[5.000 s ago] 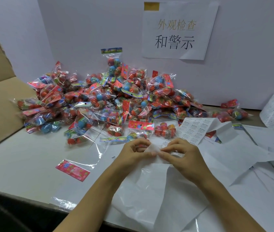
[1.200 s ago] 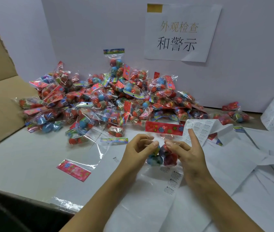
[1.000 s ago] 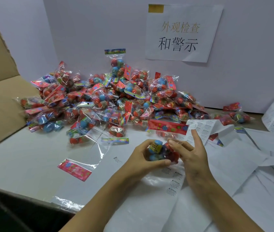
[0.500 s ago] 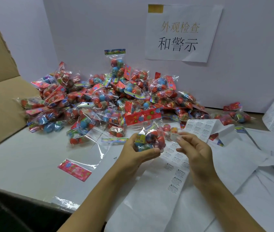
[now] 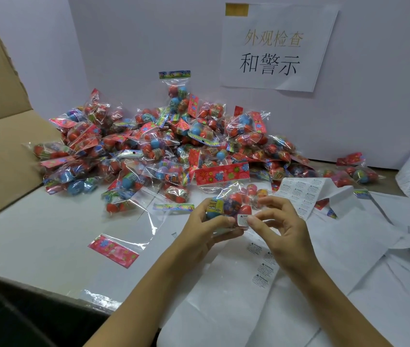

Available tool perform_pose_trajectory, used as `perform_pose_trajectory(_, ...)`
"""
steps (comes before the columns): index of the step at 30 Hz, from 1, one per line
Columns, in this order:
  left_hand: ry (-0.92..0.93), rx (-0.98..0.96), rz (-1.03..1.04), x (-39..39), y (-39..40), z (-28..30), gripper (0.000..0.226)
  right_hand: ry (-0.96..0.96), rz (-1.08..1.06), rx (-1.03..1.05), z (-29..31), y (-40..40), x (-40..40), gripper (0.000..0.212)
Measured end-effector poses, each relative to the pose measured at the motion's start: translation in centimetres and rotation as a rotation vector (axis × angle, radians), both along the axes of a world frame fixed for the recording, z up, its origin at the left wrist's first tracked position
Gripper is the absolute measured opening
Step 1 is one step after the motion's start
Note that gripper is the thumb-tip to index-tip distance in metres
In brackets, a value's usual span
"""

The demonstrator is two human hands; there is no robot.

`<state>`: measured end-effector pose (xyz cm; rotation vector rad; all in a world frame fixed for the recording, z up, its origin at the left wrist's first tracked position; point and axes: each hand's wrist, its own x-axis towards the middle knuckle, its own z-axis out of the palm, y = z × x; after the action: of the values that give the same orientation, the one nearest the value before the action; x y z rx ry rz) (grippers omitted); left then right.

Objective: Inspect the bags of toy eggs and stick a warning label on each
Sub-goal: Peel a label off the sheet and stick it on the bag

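White worktop, egg-bag pile at back. In front of pile, my left hand grips bag; right hand pinches warning label against it. Bag light, crinkly, slippery; I'd hold round eggs.

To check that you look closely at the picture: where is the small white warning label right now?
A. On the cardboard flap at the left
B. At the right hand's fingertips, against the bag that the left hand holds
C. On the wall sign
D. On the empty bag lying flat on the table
B: the warning label sits at the right hand fingertips, against the bag of toy eggs gripped by the left hand.
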<state>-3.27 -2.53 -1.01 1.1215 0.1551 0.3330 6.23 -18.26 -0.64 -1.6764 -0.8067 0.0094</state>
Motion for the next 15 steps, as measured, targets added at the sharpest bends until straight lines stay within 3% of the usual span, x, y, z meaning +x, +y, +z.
perform_pose_trajectory(6, -0.025, 0.055, -0.022, -0.18, -0.16, -0.14, 0.045, -0.047, -0.018, -0.003, 0.28, -0.05, -0.27, 0.01)
perform_pose_trajectory(15, -0.032, 0.14, 0.009, -0.18, -0.25, -0.64, 0.055, -0.113, -0.035, -0.018, 0.22, -0.05, -0.47, 0.011)
